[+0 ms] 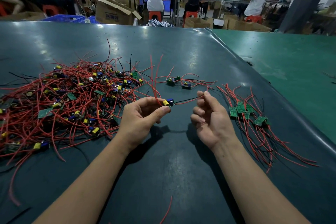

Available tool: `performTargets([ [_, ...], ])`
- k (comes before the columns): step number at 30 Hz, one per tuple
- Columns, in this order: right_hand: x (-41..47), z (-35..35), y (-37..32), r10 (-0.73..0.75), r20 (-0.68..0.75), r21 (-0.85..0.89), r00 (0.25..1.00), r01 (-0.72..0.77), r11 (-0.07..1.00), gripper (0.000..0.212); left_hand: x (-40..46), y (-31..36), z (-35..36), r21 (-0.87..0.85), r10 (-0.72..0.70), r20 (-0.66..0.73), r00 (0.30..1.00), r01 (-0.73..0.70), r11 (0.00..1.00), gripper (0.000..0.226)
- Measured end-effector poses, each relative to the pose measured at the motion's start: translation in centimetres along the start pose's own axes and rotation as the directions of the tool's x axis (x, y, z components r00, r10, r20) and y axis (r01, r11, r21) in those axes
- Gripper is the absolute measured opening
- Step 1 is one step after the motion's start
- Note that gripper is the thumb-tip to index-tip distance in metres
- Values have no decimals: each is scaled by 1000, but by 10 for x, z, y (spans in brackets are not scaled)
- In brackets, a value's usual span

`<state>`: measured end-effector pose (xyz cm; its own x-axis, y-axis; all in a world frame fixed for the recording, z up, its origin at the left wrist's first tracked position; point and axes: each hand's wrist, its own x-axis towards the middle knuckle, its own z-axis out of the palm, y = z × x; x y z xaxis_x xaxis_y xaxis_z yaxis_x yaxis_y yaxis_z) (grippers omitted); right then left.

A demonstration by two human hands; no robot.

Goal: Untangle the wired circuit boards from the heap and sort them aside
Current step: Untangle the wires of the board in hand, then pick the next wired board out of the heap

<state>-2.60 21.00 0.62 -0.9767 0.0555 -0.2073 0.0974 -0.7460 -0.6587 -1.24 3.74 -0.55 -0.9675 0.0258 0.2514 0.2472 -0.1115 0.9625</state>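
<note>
Above the dark green table mat (181,178), between our two hands, we hold one small circuit board (168,102) clear of the surface. It carries a yellow cylindrical capacitor and a blue component side by side, with red wires looping up and away from its left end and a black and a red lead (187,100) running out to the right. Our left hand (140,120) pinches the board between thumb and fingertips. Our right hand (209,116) grips the far ends of those two leads between thumb and forefinger, its other fingers curled loosely inward, so the leads stretch nearly straight between the hands.

To the left lies the heap (60,100), a dense tangle of red and black wires studded with more yellow capacitors, blue parts and green boards. Beyond the hands, two or three boards (177,82) sit apart on the mat. To the right, the sorted boards (245,112) lie green side up in a close group, their wires trailing toward us.

Behind the table, an open cardboard box (114,12) bears dark printed lettering, which appears upside down and is too blurred to read with certainty.
</note>
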Motion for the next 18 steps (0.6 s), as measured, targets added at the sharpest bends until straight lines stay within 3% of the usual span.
performTargets([
  [5,2,-6,-6,-39,-55,124,998,45,991,17,0,1,1,14,-13,34,999,12,1000,18],
  [11,4,-6,-2,-221,-98,-138,970,206,969,28,-1,-2,-1,0,-26,17,1000,26,1000,16],
  [15,6,-11,-5,-301,-160,-185,940,271,945,16,-1,-2,-1,-15,-23,4,1000,23,1000,24],
  [18,8,-15,-5,-360,-173,-222,917,320,921,19,-1,-2,-1,-22,-25,9,1000,25,999,24],
])
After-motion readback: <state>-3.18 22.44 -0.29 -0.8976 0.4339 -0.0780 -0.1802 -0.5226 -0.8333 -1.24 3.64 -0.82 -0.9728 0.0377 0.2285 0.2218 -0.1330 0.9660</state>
